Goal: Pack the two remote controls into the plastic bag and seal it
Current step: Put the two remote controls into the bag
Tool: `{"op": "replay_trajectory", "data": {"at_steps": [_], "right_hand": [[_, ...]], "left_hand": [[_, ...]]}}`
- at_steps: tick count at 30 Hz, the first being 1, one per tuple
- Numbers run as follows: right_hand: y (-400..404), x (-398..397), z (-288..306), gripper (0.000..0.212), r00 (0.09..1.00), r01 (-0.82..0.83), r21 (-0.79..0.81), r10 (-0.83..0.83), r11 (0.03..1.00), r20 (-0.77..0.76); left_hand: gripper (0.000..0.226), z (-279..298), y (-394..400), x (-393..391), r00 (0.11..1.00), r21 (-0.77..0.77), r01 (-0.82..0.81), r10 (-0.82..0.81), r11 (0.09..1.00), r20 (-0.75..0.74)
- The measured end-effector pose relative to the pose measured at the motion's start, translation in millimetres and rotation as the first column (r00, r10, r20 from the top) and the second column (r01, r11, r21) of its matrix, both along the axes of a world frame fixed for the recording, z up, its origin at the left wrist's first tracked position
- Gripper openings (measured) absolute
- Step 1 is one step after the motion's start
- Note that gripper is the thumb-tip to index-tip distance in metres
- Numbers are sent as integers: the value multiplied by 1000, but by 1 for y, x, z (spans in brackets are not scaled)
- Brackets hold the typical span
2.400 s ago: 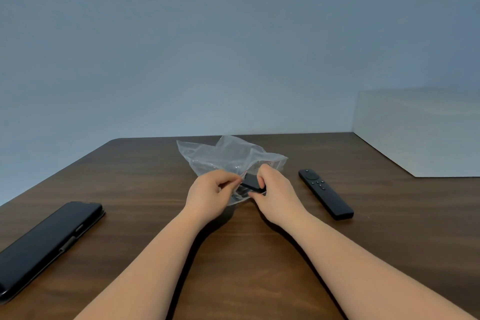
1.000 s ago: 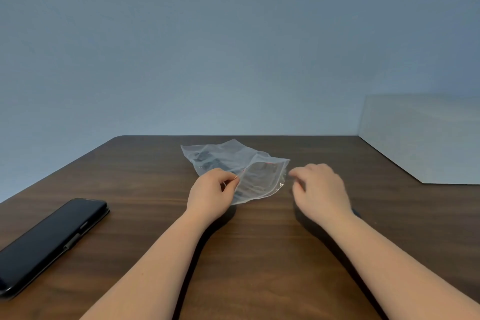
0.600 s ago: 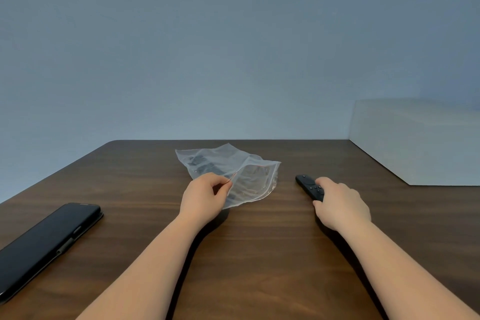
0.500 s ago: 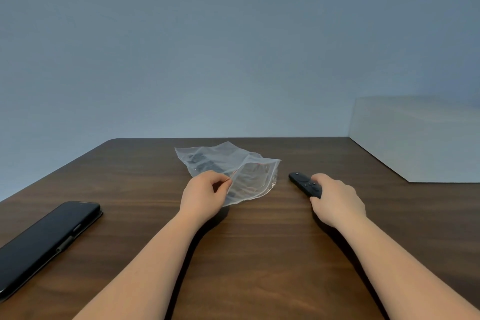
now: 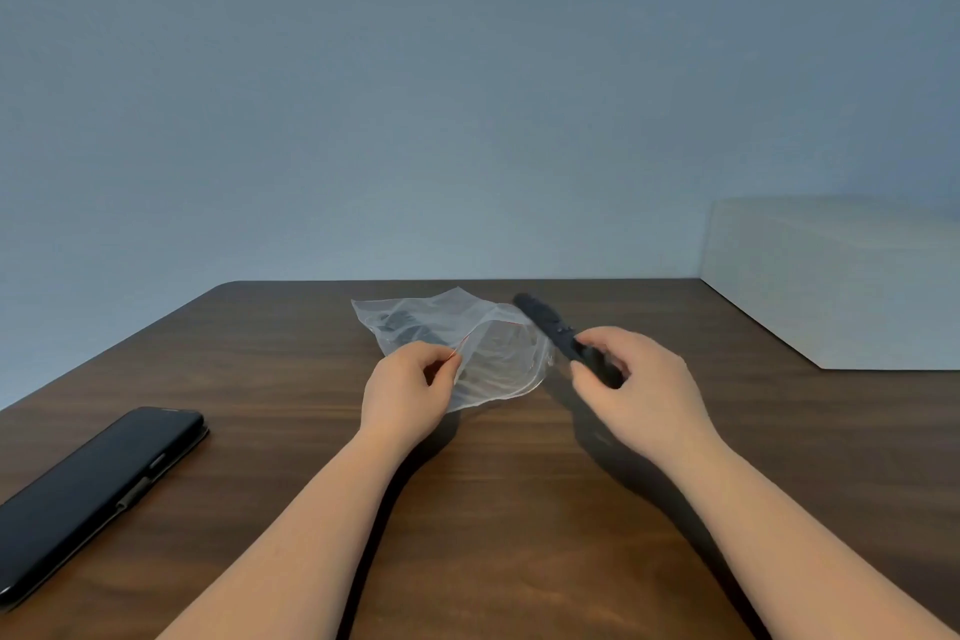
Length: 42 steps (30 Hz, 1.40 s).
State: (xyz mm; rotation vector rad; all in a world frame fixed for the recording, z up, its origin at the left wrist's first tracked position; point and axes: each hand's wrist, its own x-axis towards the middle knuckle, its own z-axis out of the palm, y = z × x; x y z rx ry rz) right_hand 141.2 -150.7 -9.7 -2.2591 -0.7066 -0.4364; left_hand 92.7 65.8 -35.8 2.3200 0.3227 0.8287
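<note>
A clear plastic bag (image 5: 498, 359) with a red zip line lies on the dark wooden table (image 5: 493, 509), its mouth facing me. My left hand (image 5: 410, 390) pinches the upper lip of the mouth and holds it lifted. One dark remote (image 5: 402, 325) shows dimly through the far part of the bag. My right hand (image 5: 639, 390) grips the near end of a second black remote (image 5: 550, 327), which is lifted off the table and blurred, just right of the bag's mouth.
A black phone (image 5: 98, 489) lies at the table's left near edge. A white box (image 5: 841, 281) stands at the back right, against the grey-blue wall.
My right hand left the bag, reached right, closed on the second remote and lifted it toward the bag's mouth. The first remote went inside. My left hand kept its pinch.
</note>
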Motion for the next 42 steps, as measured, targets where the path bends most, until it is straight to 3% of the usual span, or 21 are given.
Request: {"op": "replay_trajectory", "data": {"at_steps": [5,11,17,25,29,35,42], "right_hand": [[24,-20,-8,24,995,-15,-268,40,963,91],[51,-8,-16,28,981,72,-307,-11,949,195],[90,17,-14,24,979,43,-365,33,930,199],[93,27,-32,33,996,-49,-331,70,942,52],[80,24,-21,25,989,-16,-284,57,959,139],[73,29,-18,38,998,-40,-417,52,908,18],[66,36,-17,12,982,-176,-494,120,852,-144]], "left_hand": [[15,-2,1,2,1000,18,-2,2,1000,27],[15,-4,0,5,999,91,1,-4,996,36],[15,-4,1,5,999,124,21,-25,992,33],[15,-3,-1,4,999,105,27,-29,994,13],[16,-2,-1,3,999,86,33,-34,996,17],[15,-2,1,2,1000,64,19,-20,998,9],[15,-2,1,2,1000,55,16,-16,998,-11]]}}
